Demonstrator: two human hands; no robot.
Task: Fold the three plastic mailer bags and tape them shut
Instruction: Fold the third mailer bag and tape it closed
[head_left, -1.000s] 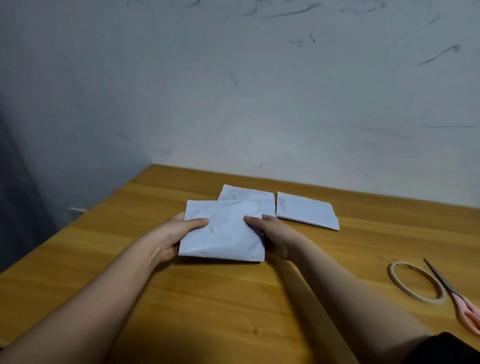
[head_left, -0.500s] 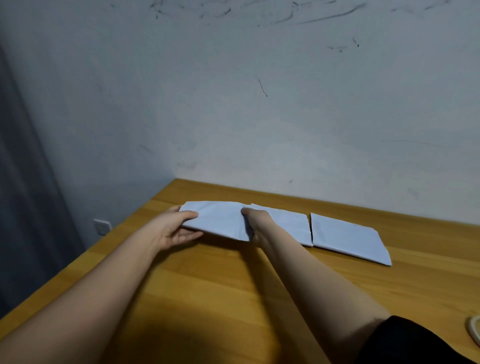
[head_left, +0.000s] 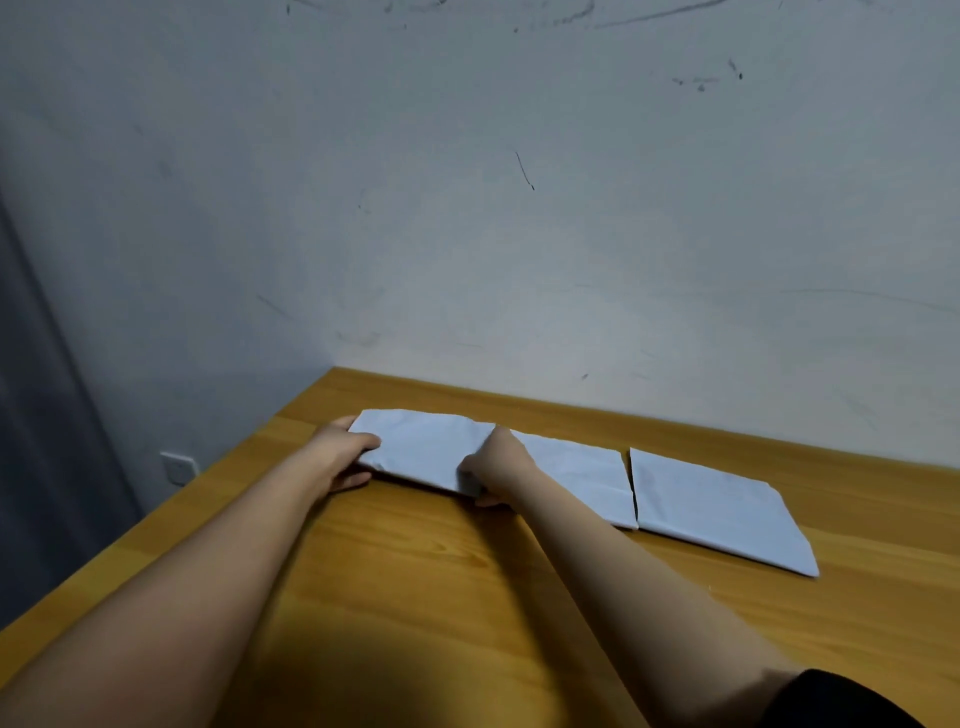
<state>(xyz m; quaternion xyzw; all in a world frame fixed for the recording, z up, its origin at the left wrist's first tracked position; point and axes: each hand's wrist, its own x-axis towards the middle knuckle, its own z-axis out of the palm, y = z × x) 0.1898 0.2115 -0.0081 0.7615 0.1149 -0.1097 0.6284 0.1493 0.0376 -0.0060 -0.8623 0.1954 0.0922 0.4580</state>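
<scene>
From my head camera, I see my left hand (head_left: 345, 451) gripping the left end of a folded white mailer bag (head_left: 423, 447), thumb on top and fingers curled beneath. My right hand (head_left: 498, 464) pinches its right end. The bag sits at the far left of the wooden table (head_left: 415, 597), in a row with a second bag (head_left: 576, 470) and a third bag (head_left: 711, 506), near the wall (head_left: 467, 208).

A plain room, likely in a home: a wooden surface (head_left: 467, 597) stands pushed against a scuffed, pencil-marked white wall (head_left: 519, 234). Left of the surface, a wall socket (head_left: 179, 467) sits low, beside a dark curtain (head_left: 47, 441).
</scene>
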